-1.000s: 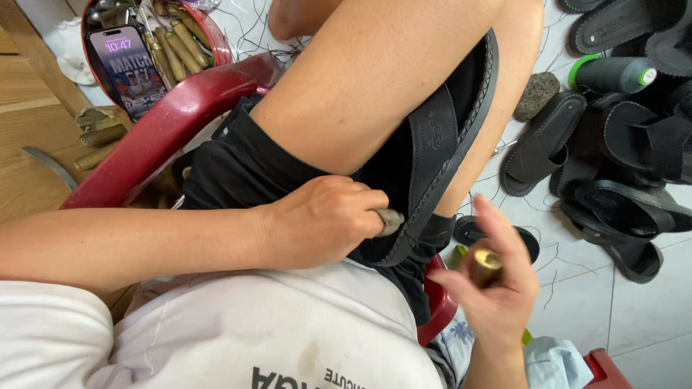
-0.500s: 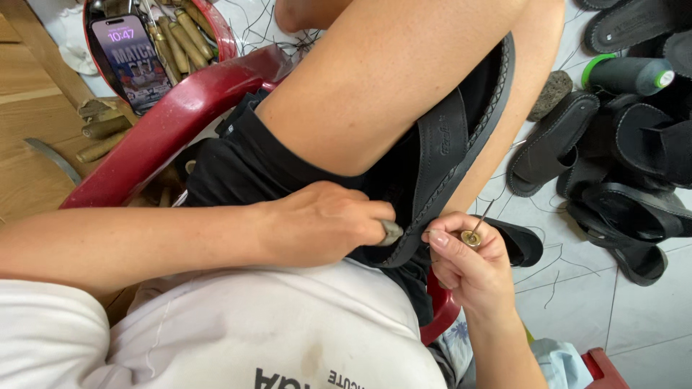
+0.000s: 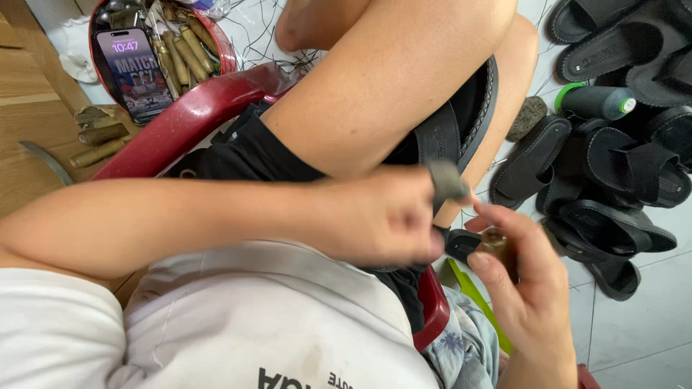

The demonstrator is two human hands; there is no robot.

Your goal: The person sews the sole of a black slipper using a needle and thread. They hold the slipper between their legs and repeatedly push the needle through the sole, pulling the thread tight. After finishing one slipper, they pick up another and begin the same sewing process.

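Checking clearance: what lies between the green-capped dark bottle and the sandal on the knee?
Head view: a rough grey stone lies between bottle and sandal.

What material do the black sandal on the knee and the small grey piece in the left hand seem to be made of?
The black sandal looks like matte rubber or synthetic leather: a dull dark strap and a ribbed sole edge, with no shine. The small grey piece, pinched in the fingers of the left hand, looks like dull metal or stone; motion blur leaves this open.

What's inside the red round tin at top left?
In the red tin: a smartphone with its screen lit and several wooden-handled tools. Whatever lies beneath them is covered.
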